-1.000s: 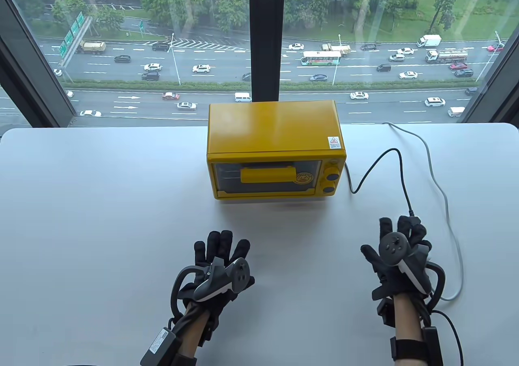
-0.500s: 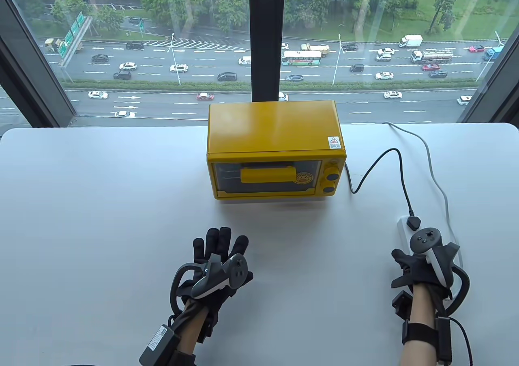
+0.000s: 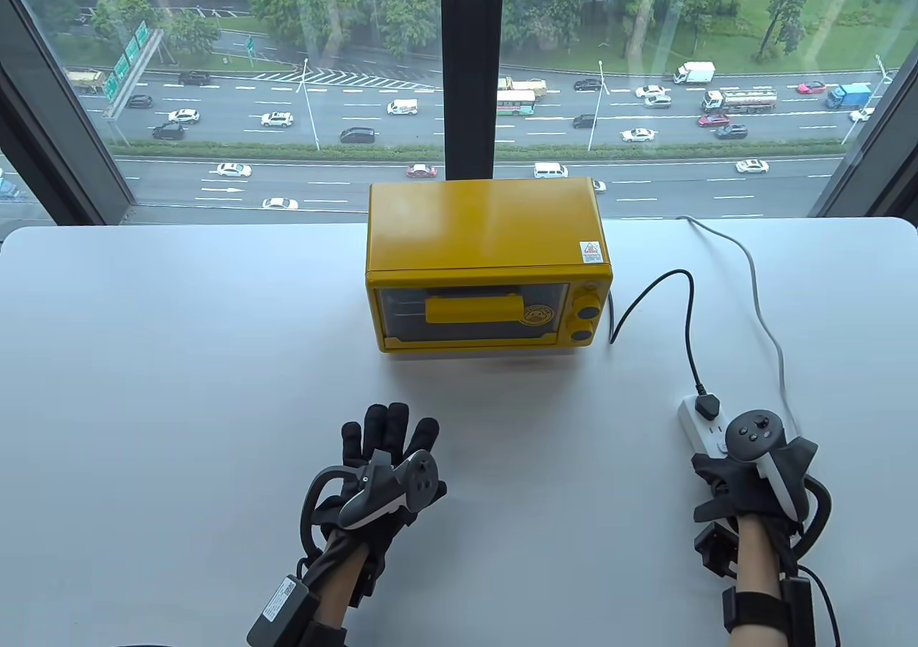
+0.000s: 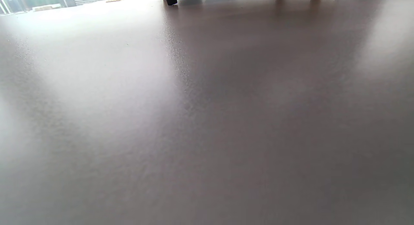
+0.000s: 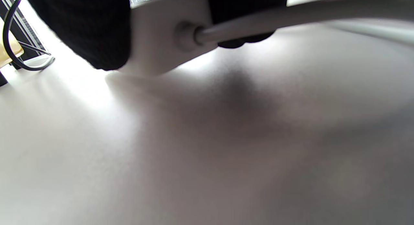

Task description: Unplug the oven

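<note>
A yellow toaster oven [image 3: 488,263] stands at the table's far middle. Its black cord [image 3: 688,317] runs right and forward to a black plug [image 3: 708,406] seated in a white power strip [image 3: 699,428]. My right hand [image 3: 746,471] grips the near end of the strip; in the right wrist view gloved fingers [image 5: 81,30] wrap both sides of the strip's end [image 5: 161,34], where its grey cable [image 5: 291,14] leaves. My left hand [image 3: 387,453] rests flat on the table with fingers spread, holding nothing. The left wrist view shows only table surface.
The white table [image 3: 179,353] ends at a window behind the oven. The strip's grey cable [image 3: 771,324] loops along the right side to the far edge. The oven's black cord [image 5: 13,53] shows at the right wrist view's left edge.
My right hand drew back from over the plug and took hold of the power strip's near end, then slid the strip a little left. The black cord shifted with it. The left hand stayed put.
</note>
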The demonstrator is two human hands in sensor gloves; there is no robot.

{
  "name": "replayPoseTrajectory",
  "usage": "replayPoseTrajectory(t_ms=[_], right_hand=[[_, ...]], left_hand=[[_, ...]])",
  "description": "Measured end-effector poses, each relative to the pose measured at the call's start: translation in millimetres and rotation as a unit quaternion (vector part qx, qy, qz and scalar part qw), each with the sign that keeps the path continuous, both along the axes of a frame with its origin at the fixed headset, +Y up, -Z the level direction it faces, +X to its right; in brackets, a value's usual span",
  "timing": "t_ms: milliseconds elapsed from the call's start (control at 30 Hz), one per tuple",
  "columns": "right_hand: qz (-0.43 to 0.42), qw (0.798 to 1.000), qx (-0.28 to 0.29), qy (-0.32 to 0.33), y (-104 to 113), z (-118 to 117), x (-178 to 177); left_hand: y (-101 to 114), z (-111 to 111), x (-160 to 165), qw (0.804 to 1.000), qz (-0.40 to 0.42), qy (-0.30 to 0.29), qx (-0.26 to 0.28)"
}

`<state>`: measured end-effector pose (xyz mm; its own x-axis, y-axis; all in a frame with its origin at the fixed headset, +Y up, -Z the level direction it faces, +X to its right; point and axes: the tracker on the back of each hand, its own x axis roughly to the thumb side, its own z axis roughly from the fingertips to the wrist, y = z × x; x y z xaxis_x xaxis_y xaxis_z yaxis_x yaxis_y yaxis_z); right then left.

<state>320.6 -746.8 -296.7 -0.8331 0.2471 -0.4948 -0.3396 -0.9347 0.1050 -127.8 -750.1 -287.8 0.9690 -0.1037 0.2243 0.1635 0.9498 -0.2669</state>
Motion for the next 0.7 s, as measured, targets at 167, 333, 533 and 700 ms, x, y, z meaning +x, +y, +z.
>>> replayPoseTrajectory(t_ms=[167, 333, 533, 700], right_hand=[[-0.039, 0.996, -0.009, 0.081, 12.7, 13.8, -19.4], [-0.041, 0.984, -0.029, 0.173, 25.3, 23.9, -44.5], [-0.020, 0.964, -0.064, 0.259, 28.1, 25.8, -81.7], [0.022, 0.942, -0.100, 0.319, 16.1, 17.1, -119.2]], left_hand=[[2.8, 2.2, 1.0, 1.000, 0.002, -0.005, 0.006], [4.2, 3.1, -0.8, 1.000, 0.010, -0.003, 0.008], [3.5, 2.4, -0.9, 1.000, 0.014, -0.004, 0.009], [2.8, 2.1, -1.0, 1.000, 0.013, -0.005, 0.007]])
